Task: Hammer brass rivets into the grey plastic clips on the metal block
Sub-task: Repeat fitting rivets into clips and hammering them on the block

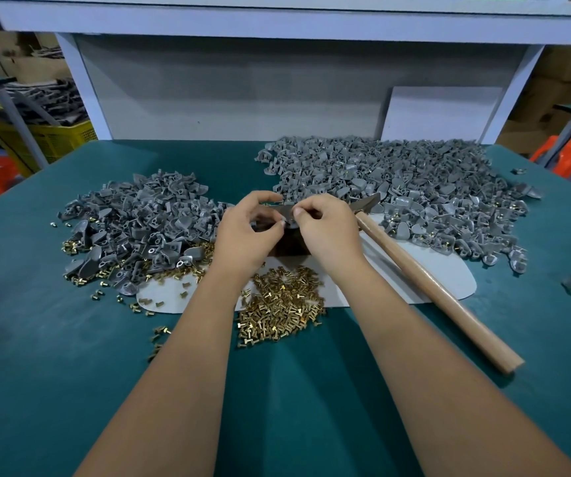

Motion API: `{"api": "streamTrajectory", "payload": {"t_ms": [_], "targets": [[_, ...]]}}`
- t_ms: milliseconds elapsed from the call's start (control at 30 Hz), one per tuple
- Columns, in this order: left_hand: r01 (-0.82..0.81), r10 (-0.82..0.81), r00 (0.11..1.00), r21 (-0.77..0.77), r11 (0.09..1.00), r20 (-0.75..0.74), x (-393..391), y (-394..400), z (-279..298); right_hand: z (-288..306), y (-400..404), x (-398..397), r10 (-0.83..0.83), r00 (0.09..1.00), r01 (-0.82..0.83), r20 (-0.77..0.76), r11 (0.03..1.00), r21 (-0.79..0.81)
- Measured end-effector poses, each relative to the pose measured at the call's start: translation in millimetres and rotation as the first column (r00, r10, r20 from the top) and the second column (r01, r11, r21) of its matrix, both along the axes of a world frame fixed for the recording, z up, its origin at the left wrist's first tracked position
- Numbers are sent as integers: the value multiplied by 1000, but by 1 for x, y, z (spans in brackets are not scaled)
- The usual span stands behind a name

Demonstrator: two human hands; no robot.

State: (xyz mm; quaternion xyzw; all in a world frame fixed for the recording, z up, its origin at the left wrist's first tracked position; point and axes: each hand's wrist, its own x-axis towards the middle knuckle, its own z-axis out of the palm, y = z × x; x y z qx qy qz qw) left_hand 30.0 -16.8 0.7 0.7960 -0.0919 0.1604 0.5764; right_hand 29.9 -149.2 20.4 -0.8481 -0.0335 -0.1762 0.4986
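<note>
Hands met over the dark metal block (pixel 289 247) at the middle of the green table (pixel 36 339). The left hand (pixel 244 235) and the right hand (pixel 328 232) both had fingers curled, pinching one grey clip (pixel 285 212) between them just above the block; whether a rivet was already seated in it could not be told. The clip's long axis ran left to right, from one hand's fingertips to the other's. Loose brass rivets (pixel 280 309) lay heaped just nearer the person than the block. The hammer (pixel 432 280) lay untouched on the right, handle slanting towards the person, so the right hand was nearer it. Piles of clips (pixel 397 187) stood on either side.
</note>
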Motion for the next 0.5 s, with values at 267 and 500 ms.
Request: {"api": "streamTrajectory", "payload": {"t_ms": [267,500], "targets": [[-51,45,998,143,988,42,-2,-3,2,-4,3,1,-47,996,54,71,993,-107],[-85,77,995,125,989,66,-3,-4,5,-7,7,0,-72,990,88,125,989,-123]]}}
